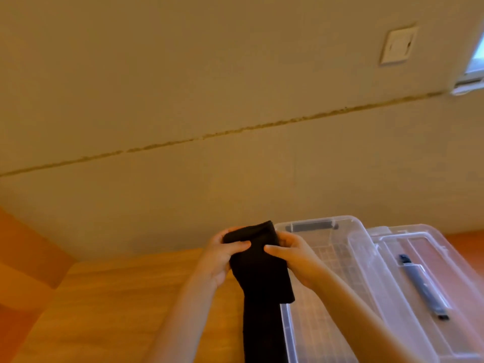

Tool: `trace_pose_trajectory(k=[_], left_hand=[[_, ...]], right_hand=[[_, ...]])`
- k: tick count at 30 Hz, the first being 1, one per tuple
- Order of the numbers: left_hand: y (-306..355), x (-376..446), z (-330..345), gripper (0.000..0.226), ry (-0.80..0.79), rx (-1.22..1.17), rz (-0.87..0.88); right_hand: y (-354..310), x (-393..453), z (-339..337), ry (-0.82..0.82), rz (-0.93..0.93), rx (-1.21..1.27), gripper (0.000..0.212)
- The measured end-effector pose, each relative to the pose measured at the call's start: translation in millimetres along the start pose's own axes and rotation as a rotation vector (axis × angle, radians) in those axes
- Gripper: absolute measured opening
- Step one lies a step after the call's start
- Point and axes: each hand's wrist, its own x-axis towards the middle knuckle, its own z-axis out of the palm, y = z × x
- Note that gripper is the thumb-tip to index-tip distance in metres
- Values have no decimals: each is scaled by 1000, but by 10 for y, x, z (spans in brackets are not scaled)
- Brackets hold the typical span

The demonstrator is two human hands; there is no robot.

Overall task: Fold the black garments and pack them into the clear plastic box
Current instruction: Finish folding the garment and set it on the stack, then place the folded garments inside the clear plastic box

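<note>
No readable text, label, brand, number or sign showing anywhere.
</note>
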Motion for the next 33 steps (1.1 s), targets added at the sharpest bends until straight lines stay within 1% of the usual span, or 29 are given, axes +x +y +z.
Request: trace_pose_trajectory(k=[1,2,4,7,9,10,12,14,15,16,17,19,21,22,23,25,26,27,29,31,33], left_hand=[[-53,29,63,34,10,23,2],[-103,44,129,35,9,49,9],[-174,66,258,36,-20,50,18],[-310,153,357,45,-164,-141,-39],[-426,195,386,48,-281,-183,-107],[-490,209,401,45,-308,-179,-134],[-611,246,469,35,-274,-155,-161],[-699,276,578,24,-190,-101,-149],[-736,285,635,21,-151,-70,-138],[-779,295,681,19,-122,-38,-129],[-822,301,725,19,-100,-7,-126],[-923,320,783,15,-71,70,-123],[-1033,371,795,8,-45,206,-60],[-1084,418,778,9,-26,317,14],[-1135,475,752,15,-2,468,104],[-1247,618,683,39,73,865,305],[-1318,698,653,50,84,1047,363],[-1384,761,629,59,63,1187,369],[-1517,837,601,67,11,1330,292],[-1615,879,590,66,17,1365,266],[-1657,905,588,65,39,1416,280]], right_hand=[[3,-28,-11,57,-14,-26,36],[13,-56,-27,112,-31,-36,31],[15,-122,-82,225,-69,-32,26],[8,-218,-218,336,-78,-36,23],[5,-272,-301,353,-64,4,24],[7,-291,-340,354,-60,33,26],[22,-290,-422,391,-45,85,32],[78,-284,-527,414,-13,149,44],[124,-281,-583,396,11,175,50],[162,-294,-621,365,37,178,52],[203,-312,-653,340,60,154,47],[297,-358,-704,335,95,105,30],[388,-365,-776,372,111,93,24],[426,-348,-821,389,115,74,24],[458,-309,-872,402,126,31,26],[498,-198,-945,404,172,-116,28],[524,-132,-975,386,197,-194,27],[547,-57,-997,365,218,-252,27],[579,95,-1041,324,262,-288,30],[587,239,-1121,279,325,-195,32],[603,388,-1243,254,387,-26,32]])
